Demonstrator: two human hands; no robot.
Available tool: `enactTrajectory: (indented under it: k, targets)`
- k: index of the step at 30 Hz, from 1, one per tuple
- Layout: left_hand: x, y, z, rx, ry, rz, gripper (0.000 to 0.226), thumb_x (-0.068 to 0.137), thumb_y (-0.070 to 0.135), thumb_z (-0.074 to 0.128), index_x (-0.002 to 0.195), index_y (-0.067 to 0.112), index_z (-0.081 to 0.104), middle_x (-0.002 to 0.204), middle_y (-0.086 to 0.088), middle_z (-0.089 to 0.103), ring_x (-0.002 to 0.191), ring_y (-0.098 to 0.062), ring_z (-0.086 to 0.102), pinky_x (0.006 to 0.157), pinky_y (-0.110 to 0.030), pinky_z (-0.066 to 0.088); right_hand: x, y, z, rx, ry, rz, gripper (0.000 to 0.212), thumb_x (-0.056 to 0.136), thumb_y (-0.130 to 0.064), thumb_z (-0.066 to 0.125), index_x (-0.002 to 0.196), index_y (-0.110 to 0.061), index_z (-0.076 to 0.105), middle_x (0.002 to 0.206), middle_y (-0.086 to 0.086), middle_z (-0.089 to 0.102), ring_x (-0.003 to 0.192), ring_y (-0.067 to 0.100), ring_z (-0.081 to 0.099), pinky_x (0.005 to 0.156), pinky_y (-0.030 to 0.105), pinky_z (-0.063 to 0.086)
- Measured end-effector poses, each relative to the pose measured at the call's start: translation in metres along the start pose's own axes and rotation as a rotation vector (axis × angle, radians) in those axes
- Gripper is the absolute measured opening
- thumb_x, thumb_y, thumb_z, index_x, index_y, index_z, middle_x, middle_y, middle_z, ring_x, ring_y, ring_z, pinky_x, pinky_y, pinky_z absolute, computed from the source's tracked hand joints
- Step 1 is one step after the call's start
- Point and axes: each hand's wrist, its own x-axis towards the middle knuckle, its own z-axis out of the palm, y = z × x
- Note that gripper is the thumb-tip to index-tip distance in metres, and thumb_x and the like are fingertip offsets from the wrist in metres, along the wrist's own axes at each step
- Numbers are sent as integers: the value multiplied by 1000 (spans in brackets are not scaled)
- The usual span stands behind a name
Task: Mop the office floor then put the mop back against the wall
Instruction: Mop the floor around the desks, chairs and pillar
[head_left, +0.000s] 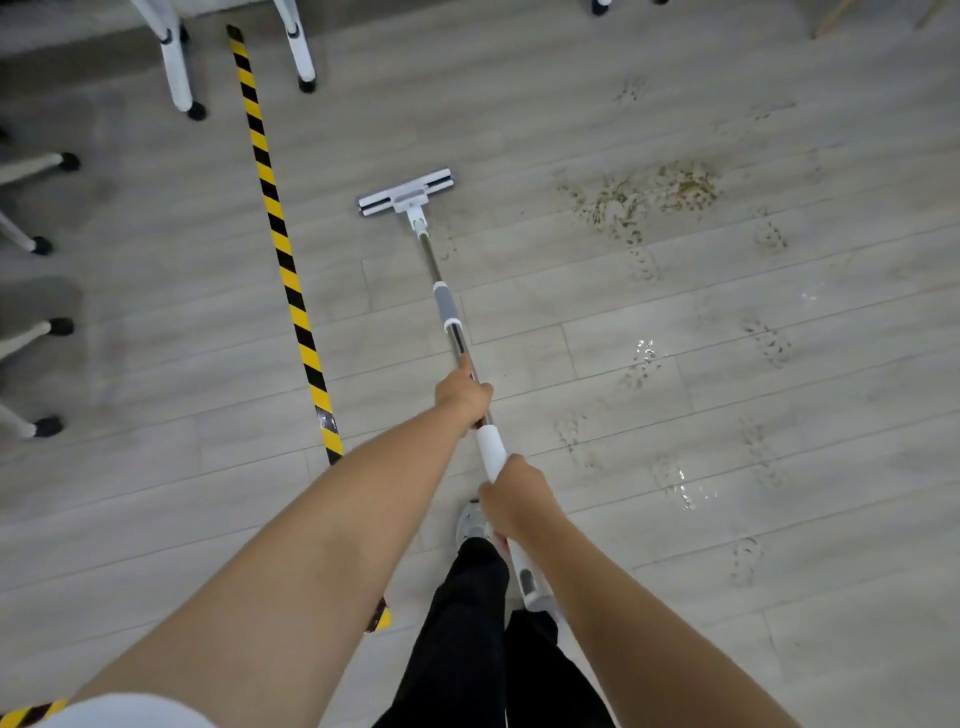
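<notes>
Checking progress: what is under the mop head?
The mop head lies flat on the plank floor. The boards beneath it are covered, so dirt there cannot be seen. The brownish stain lies apart to its right.

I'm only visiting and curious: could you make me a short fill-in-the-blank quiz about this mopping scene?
Of the left hand and right hand, the one nearer the mop head is the ____.
The right hand grips a ____ section of the pole.
The striped floor tape is black and ____.
The brownish dirt patch lies to the ____ of the mop head.
Missing words: left, white, yellow, right.
</notes>
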Motion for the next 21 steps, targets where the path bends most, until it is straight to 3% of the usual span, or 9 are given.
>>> enactTrajectory:
  k: [3,8,10,13,18,21]
  targets:
    - [36,16,-33,28,27,15,72,95,24,55,158,40,23,123,-10,63,100,-32,66,78,-41,61,25,-44,2,56,-16,-5,18,97,-10,48,114,-8,43,88,7,56,54,22,62,50,35,59]
    - [64,20,-51,-23,35,-2,75,94,21,55,157,43,21,122,-9,61,99,-32,66,81,-43,61,47,-71,7,112,-21,-3,24,97,-12,46,121,-7,44,88,10,60,47,18,57,44,29,52]
    - [63,12,-41,-1,40,2,76,95,21,54,158,42,18,119,-10,63,99,-33,66,80,-40,61,45,-61,12,130,-21,-3,25,102,-26,46,119,-7,45,88,8,59,44,17,56,41,27,50]
    - [56,1,-21,38,61,2,72,96,20,53,159,36,20,116,-13,65,97,-32,66,72,-33,55,44,-38,19,122,10,0,46,105,-51,32,117,-9,48,90,8,62,44,16,58,41,27,49]
    - [36,-18,6,90,52,18,69,96,21,53,158,29,22,114,-13,65,88,-28,62,67,-31,51,34,2,26,65,34,-27,51,106,-52,28,116,-7,51,89,6,59,48,15,57,37,21,40]
    - [8,-34,25,99,46,26,70,96,22,53,158,29,23,115,-13,65,95,-30,65,73,-34,56,18,36,35,101,13,-38,48,106,-51,30,115,-8,51,88,6,60,48,16,57,38,23,44]
